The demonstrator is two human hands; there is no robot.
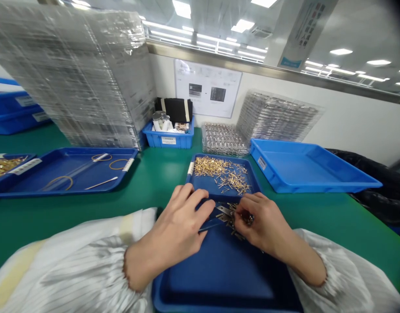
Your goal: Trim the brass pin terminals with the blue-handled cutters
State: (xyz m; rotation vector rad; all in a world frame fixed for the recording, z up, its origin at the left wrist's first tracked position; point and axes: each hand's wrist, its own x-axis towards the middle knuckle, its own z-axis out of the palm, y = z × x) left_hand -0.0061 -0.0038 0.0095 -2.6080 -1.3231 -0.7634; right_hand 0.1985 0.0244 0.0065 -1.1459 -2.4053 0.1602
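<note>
My left hand [178,224] is at the far left corner of the near dark blue tray [219,278], fingers curved and apart. Whether its thumb touches the rim is unclear. At the tray's far edge, my right hand [265,221] is closed in a pinch, with small dark, shiny metal pieces showing at its fingers. Flat silvery metal parts [225,213] and loose brass-coloured pins [238,234] lie beside and under these fingers. Just beyond, a second blue tray [196,184] holds many gold-coloured pins [211,166], spread in two loose heaps.
On the left, a blue tray [89,163] carries rubber bands and a cotton swab [101,183]. Tall wrapped stacks of clear trays [72,74] stand behind it. A blue bin [169,140] and more clear trays [224,138] line the wall. A lighter blue tray [304,167] sits right.
</note>
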